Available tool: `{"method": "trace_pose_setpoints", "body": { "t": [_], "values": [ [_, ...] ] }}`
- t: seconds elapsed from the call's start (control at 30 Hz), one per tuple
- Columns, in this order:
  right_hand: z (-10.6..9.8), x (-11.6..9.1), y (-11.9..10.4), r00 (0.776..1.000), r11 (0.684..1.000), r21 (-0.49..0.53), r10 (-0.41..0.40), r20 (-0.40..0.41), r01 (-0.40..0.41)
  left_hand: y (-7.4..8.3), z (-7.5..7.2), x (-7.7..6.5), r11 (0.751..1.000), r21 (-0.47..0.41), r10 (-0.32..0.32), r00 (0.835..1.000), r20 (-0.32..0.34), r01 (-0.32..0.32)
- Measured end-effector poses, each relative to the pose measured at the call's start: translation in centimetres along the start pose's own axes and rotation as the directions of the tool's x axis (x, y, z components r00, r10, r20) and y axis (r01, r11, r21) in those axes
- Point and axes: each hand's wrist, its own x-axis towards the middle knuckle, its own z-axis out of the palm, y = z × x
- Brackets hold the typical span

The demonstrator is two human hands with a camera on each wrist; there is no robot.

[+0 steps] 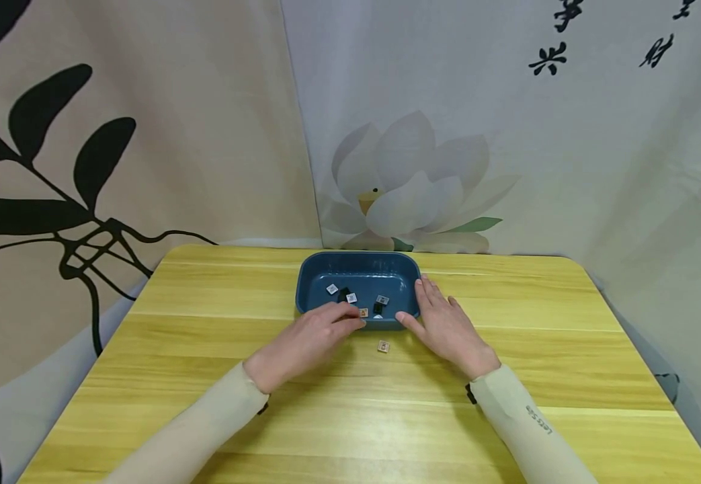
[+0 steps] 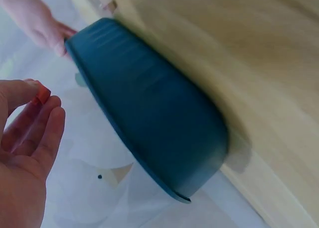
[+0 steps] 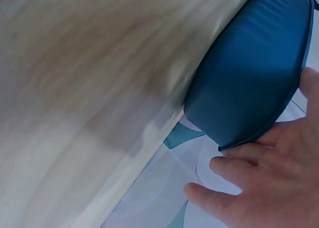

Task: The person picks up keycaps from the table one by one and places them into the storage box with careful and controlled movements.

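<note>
A dark blue rectangular dish [image 1: 359, 257] stands near the table's far edge with several small square tiles inside, some white, some black. Over its near left rim reaches my left hand [image 1: 308, 336]. Between thumb and fingertips it pinches a small orange-red block [image 2: 43, 93], plain in the left wrist view. An orange-tan tile [image 1: 363, 312] shows beside those fingertips in the head view; whether it is the same piece I cannot tell. My right hand [image 1: 447, 333] rests on the dish's right rim, fingers extended and spread.
One small pale tile [image 1: 383, 346] lies on the wooden table [image 1: 350, 417] just in front of the dish. Behind the table hangs a curtain [image 1: 235, 134] printed with leaves, a lotus flower and dark characters.
</note>
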Motion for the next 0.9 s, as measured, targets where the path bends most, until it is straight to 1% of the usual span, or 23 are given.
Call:
{"method": "trace_pose_setpoints", "body": {
  "t": [0.2, 0.3, 0.4, 0.57, 0.73, 0.9],
  "values": [
    [0.0, 0.0, 0.1, 1.0, 1.0, 0.005, -0.008, 0.0, 0.008, -0.5, -0.1, 1.3, 1.0, -0.006, -0.022, 0.999, -0.047, 0.022],
    [0.0, 0.0, 0.1, 1.0, 1.0, 0.005, -0.01, 0.0, 0.01, -0.9, 0.1, 1.9, 0.998, -0.034, -0.055, 0.995, -0.081, 0.052],
    [0.0, 0.0, 0.1, 1.0, 1.0, 0.002, -0.007, 0.002, 0.007, -1.3, 0.4, 2.4, 0.993, -0.063, -0.102, 0.989, -0.105, 0.096],
    [0.0, 0.0, 0.1, 1.0, 1.0, 0.003, -0.004, 0.005, 0.004, -2.0, 0.8, 3.2, 0.98, -0.073, -0.192, 0.977, -0.093, 0.186],
    [0.0, -0.1, 0.1, 1.0, 1.0, 0.005, 0.0, 0.009, -0.001, -2.4, 1.2, 4.0, 0.958, -0.084, -0.281, 0.957, -0.074, 0.274],
    [0.1, -0.1, 0.1, 1.0, 1.0, 0.003, 0.001, 0.006, -0.001, -2.8, 1.7, 5.0, 0.936, -0.109, -0.341, 0.939, -0.052, 0.334]
  ]
}}
